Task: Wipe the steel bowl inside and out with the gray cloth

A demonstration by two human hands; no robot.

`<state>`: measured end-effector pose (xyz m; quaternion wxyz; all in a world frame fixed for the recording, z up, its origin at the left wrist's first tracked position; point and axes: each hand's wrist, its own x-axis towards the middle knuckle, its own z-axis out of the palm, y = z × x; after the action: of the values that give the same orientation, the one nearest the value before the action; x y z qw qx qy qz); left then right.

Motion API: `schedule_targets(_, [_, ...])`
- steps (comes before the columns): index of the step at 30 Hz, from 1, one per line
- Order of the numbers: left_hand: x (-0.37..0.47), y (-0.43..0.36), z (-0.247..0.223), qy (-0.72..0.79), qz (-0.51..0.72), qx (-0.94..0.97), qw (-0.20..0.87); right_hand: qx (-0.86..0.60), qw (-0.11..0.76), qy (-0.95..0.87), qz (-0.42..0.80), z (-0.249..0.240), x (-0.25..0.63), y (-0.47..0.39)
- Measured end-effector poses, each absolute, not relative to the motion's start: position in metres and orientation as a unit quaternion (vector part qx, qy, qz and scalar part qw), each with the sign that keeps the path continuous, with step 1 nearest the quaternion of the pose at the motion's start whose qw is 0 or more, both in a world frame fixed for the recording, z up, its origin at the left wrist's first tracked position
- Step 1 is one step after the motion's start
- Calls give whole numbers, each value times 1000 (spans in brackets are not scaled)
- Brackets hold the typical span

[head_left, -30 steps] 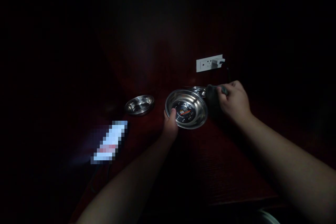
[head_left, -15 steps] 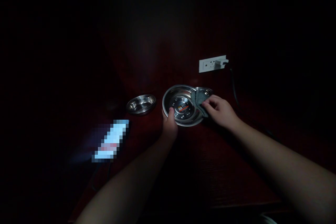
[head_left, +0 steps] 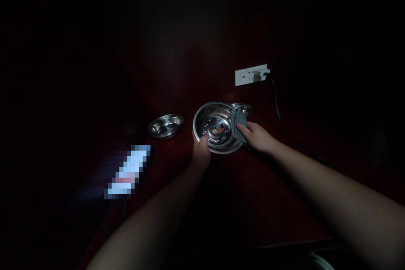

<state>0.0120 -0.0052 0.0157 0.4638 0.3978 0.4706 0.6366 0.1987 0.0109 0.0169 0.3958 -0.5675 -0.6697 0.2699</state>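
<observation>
A shiny steel bowl (head_left: 218, 114) with an orange and black label inside is tilted toward me. My left hand (head_left: 201, 150) grips its lower left rim, thumb inside and fingers hidden behind. My right hand (head_left: 257, 136) is closed on a grey-green cloth (head_left: 238, 122), which it presses over the bowl's right rim; the thumb lies on the cloth and the other fingers are mostly hidden. Behind the cloth, part of another steel dish (head_left: 248, 109) shows. Left of the bowl, more shallow steel bowls (head_left: 166, 125) appear stacked on the dark red table (head_left: 253, 202).
At the left a lit, pixelated screen (head_left: 128, 173) lies on the table with a cable near it. A white wall socket (head_left: 251, 75) holds a plug, whose dark cord (head_left: 276, 101) hangs down at the right. The surroundings are very dark.
The right hand has shifted the cloth so it folds over the bowl's right rim, with the thumb now flat on it. The whole view has moved slightly, sliding things left.
</observation>
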Motion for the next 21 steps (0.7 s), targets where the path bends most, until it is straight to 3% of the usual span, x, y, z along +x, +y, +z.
schedule_targets(13, [2, 13, 0, 508, 561, 340, 558, -482, 446, -579, 484, 14, 207, 16])
schedule_targets(21, [7, 8, 2, 434, 537, 357, 629, -523, 396, -573, 491, 5, 211, 23])
